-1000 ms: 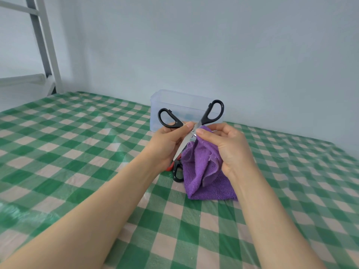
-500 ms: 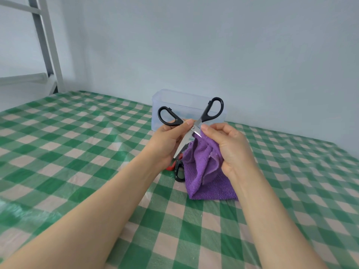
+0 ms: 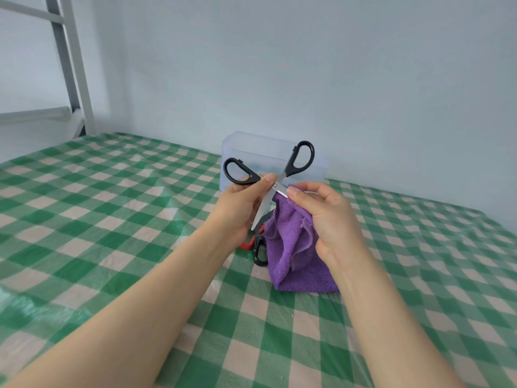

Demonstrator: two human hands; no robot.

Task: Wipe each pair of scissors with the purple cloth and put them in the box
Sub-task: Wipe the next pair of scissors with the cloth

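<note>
My left hand point(image 3: 240, 208) grips black-handled scissors point(image 3: 298, 161) near the pivot, handles spread apart and pointing up, blades pointing down. My right hand point(image 3: 327, 219) pinches the purple cloth point(image 3: 291, 247) around one blade just below the pivot. The cloth's lower end rests on the table. Behind the cloth lie more scissors on the table: a red handle point(image 3: 247, 245) and a black handle point(image 3: 260, 254) show, the rest is hidden. The clear plastic box point(image 3: 251, 147) stands open behind my hands, near the wall.
A green and white checked tablecloth point(image 3: 112, 219) covers the table. A pale wall runs close behind the box. A white metal ladder frame point(image 3: 75, 65) stands at the far left corner.
My right hand with the cloth has slid a little along the blade, and more bare blade shows under my left hand. The scissors stay raised in the same spot.
</note>
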